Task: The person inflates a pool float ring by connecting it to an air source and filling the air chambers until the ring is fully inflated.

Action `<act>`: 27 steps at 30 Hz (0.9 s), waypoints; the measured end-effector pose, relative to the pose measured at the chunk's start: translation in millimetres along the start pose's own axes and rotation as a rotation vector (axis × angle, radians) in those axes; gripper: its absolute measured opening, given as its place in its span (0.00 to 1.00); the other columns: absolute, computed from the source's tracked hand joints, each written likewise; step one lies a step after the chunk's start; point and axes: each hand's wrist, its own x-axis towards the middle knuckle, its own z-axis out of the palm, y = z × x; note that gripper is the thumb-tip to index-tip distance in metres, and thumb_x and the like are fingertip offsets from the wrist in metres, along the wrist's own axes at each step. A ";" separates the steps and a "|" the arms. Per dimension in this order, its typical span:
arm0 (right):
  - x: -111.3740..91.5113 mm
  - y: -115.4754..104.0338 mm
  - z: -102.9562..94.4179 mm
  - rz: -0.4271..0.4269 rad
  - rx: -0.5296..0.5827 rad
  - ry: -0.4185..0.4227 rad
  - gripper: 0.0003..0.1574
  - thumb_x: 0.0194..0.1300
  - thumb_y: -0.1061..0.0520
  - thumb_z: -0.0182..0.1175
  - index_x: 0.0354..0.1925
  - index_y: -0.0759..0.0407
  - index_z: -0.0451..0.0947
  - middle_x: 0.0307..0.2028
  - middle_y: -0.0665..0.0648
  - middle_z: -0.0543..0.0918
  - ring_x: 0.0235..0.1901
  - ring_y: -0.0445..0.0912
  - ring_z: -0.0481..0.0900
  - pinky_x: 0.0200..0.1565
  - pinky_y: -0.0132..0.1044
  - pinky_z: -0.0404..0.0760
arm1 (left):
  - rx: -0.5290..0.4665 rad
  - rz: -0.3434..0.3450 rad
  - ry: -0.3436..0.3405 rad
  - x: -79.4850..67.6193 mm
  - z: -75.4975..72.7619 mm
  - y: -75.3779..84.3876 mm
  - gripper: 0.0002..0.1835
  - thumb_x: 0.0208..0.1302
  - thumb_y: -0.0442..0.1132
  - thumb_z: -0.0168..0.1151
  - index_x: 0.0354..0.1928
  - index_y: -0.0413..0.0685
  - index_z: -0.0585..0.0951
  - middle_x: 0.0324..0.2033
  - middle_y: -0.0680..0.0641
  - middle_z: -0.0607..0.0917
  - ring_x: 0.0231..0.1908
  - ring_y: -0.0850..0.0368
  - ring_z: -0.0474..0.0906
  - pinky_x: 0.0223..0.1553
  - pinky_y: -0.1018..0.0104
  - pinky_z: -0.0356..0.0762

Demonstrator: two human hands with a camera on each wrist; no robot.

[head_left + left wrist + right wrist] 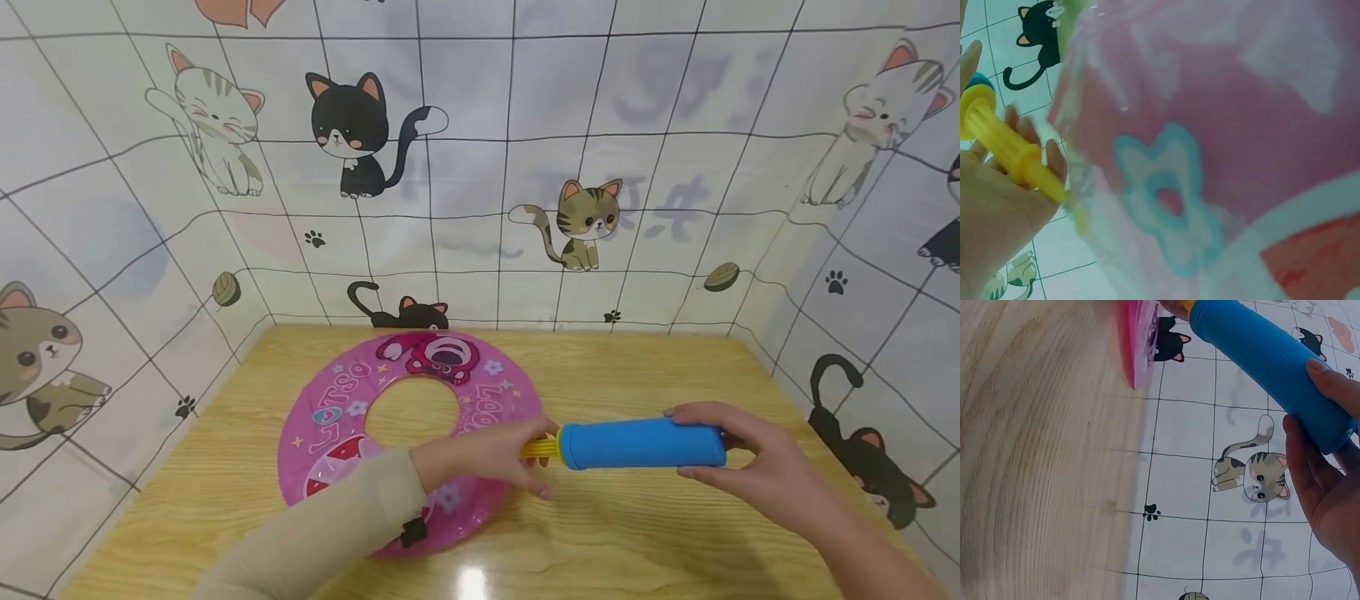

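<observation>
A hand air pump with a blue barrel (641, 443) and a yellow ribbed nozzle (1007, 147) lies level above the table. My left hand (498, 457) holds it at the nozzle, fingers round the yellow part. Thumb and fingers of my right hand (757, 458) grip the far end of the blue barrel. Beneath and beyond the left hand is a pink printed swim ring (330, 400), looking inflated. In the left wrist view the nozzle's tip meets clear plastic at the ring's edge; whether it sits in a valve I cannot tell.
The wooden table (645, 533) carries the ring on its left half. Cloth walls with printed cats (472, 167) enclose the back and both sides. A small black piece (413, 532) shows at the ring's near edge, below the left sleeve.
</observation>
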 end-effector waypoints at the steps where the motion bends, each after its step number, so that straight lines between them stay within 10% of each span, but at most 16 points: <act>1: -0.1 0.2 -2.3 -0.007 0.003 -0.001 0.40 0.44 0.68 0.76 0.57 0.52 0.78 0.55 0.46 0.78 0.50 0.30 0.72 0.37 0.29 0.77 | 0.015 0.007 -0.009 -0.5 0.4 -0.4 0.39 0.53 0.45 0.76 0.64 0.49 0.65 0.40 0.51 0.79 0.39 0.62 0.75 0.40 0.73 0.76; 12: -20.0 8.2 -44.4 0.025 -0.045 0.057 0.45 0.39 0.75 0.75 0.58 0.58 0.77 0.57 0.43 0.77 0.52 0.28 0.70 0.44 0.17 0.72 | 0.176 -0.073 0.017 -13.6 -6.9 -1.2 0.46 0.54 0.53 0.74 0.70 0.49 0.62 0.62 0.50 0.73 0.58 0.59 0.70 0.62 0.64 0.66; 27: -39.0 37.0 -77.8 0.065 -0.163 0.069 0.51 0.30 0.74 0.78 0.58 0.61 0.75 0.55 0.29 0.71 0.50 0.25 0.67 0.38 0.17 0.70 | 0.169 -0.089 0.091 -28.1 -9.3 -13.2 0.40 0.55 0.51 0.74 0.68 0.53 0.67 0.53 0.56 0.77 0.43 0.62 0.73 0.50 0.68 0.73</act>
